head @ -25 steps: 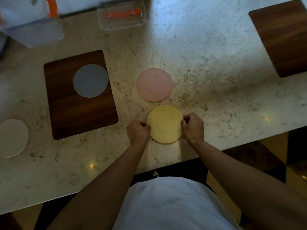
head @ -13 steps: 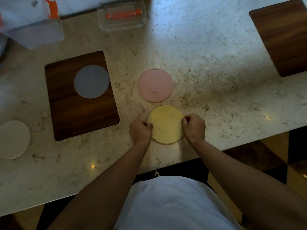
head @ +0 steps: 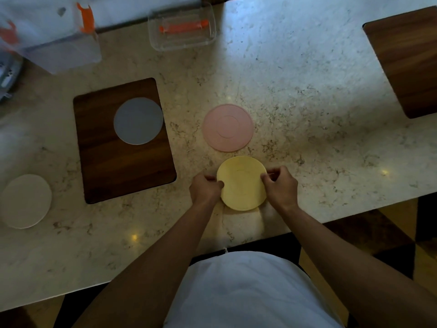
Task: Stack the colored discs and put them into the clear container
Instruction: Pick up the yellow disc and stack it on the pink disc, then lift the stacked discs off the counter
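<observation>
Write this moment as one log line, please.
stage: lifting first disc | left hand and right hand: pinch yellow disc | pink disc: on counter

- Lighting: dim overall; cool light on table [head: 295, 67] from upper right.
- Glare: small bright specular spots near front edge.
- Blur: clear container [head: 59, 43] upper left, soft.
- Distortion: wide-angle bowing at edges.

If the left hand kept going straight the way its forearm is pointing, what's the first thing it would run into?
Probably the pink disc: the left hand, gripping the yellow disc, points up and slightly right along the counter, and nothing else lies between. Depth is uncertain.
</observation>
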### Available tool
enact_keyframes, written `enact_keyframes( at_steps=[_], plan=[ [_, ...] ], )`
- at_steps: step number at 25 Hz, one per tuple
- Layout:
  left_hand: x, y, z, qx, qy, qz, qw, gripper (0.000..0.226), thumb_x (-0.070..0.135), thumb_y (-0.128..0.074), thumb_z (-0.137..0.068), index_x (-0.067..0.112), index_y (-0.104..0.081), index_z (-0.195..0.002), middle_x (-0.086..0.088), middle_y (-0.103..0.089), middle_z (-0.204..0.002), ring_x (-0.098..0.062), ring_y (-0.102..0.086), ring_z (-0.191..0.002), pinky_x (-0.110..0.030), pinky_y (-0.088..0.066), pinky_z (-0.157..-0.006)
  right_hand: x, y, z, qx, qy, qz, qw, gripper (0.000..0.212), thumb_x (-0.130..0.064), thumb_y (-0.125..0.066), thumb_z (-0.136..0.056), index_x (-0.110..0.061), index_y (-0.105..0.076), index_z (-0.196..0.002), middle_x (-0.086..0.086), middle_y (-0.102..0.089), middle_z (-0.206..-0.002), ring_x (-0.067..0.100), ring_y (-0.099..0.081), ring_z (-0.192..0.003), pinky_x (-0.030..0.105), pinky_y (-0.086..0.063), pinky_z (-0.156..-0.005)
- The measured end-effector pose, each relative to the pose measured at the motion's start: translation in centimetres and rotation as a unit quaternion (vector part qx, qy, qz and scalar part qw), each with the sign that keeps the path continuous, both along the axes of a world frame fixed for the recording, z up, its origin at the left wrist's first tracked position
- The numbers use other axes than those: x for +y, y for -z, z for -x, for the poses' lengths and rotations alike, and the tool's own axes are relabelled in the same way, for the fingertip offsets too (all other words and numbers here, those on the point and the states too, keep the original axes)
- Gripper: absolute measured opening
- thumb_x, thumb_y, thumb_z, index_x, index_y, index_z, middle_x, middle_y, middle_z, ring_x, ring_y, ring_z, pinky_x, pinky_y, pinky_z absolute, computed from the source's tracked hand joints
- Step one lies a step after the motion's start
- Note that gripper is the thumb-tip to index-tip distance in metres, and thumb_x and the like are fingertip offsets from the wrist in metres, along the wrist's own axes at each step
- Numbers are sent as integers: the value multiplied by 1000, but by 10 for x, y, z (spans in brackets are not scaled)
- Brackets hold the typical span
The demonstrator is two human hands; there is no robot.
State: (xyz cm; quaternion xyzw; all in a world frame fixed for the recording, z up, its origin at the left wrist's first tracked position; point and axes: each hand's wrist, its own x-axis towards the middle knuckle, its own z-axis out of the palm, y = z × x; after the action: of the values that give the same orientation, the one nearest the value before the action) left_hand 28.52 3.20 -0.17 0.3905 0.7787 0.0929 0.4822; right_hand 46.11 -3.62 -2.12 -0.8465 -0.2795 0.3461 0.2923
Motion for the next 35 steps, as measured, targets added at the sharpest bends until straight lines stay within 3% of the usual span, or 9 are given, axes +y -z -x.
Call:
enact_keyframes(
  at_steps=[9, 14, 17, 25, 30, 35],
  plan=[
    [43, -5, 13, -128, -47, -23, 990, 18, 7, -77, -76, 6, -73, -93, -11, -74, -90, -26, -71, -81, -47, -61, -76, 46, -15, -11, -41, -57, -77, 995, 23, -30, -69, -88, -14, -73, -104, -11, -66, -85, -2, -60, -74, 8, -43, -67],
    [93, -7, 13, -158, -70, -37, 984, 12, 2, -76, -78, 13, -71, -78, -11, -74, -86, -26, -72, -77, -45, -62, -72, 99, -16, -14, -29, -57, -83, 994, 20, -31, -67, -89, -17, -72, -102, -11, -68, -89, -2, -61, -76, 6, -42, -67],
    [119, 0, 12, -170, -67, -39, 982, 11, 2, -75, -79, 6, -71, -88, -15, -73, -91, -28, -72, -82, -44, -61, -73, 124, -10, -17, -30, -54, -72, 995, 18, -32, -66, -89, -21, -71, -102, -14, -65, -88, -10, -57, -75, 1, -38, -65],
    [156, 18, 3, -184, -64, -54, 979, 11, 1, -72, -81, 5, -69, -91, -12, -72, -86, -22, -71, -76, -35, -62, -63, 162, 9, -27, -47, -68, -66, 994, 14, -26, -66, -89, -19, -71, -100, -10, -67, -90, 4, -62, -82, 5, -39, -68],
    [157, 28, -1, -81, -6, -70, 994, 22, 11, -73, -81, 6, -71, -103, -13, -73, -96, -25, -69, -88, -44, -59, -80, 173, 15, -29, -89, -89, -28, 992, 16, -23, -67, -86, -14, -69, -99, 2, -69, -92, 15, -62, -83, 26, -48, -77],
    [153, 24, -6, 49, 91, -131, 986, 22, 21, -70, -80, 10, -72, -99, -9, -71, -98, -21, -64, -92, -35, -53, -86, 173, 18, -26, -138, -101, 15, 985, 28, -28, -68, -85, -13, -65, -108, 8, -60, -107, 12, -49, -87, 23, -37, -78]
  ],
)
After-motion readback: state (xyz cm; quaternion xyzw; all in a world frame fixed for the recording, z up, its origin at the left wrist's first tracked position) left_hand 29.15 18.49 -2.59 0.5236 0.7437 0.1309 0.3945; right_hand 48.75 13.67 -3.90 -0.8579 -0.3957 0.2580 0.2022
